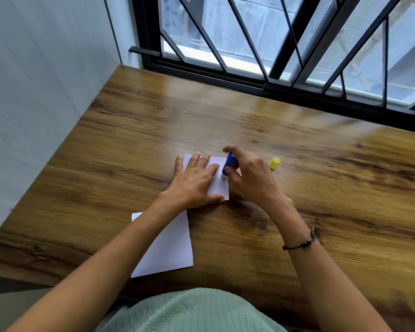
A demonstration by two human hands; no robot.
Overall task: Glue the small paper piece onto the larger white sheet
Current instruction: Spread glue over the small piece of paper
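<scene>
The left hand (194, 180) lies flat, fingers straight and spread, pressing the small paper piece (219, 185) onto the worktop (297, 188). Just beside its fingertips, the right hand (252, 176) grips a blue glue stick (230, 164), tip down on the paper's far corner. The yellow cap (274, 163) sits just beyond the right hand. The larger white sheet (168, 245) lies under the left forearm (partly covered).

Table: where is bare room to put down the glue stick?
Bare wood lies between the small paper and the window frame, and on the table right of the yellow cap. Crowded: both hands, left and right, glue stick, larger sheet.
</scene>
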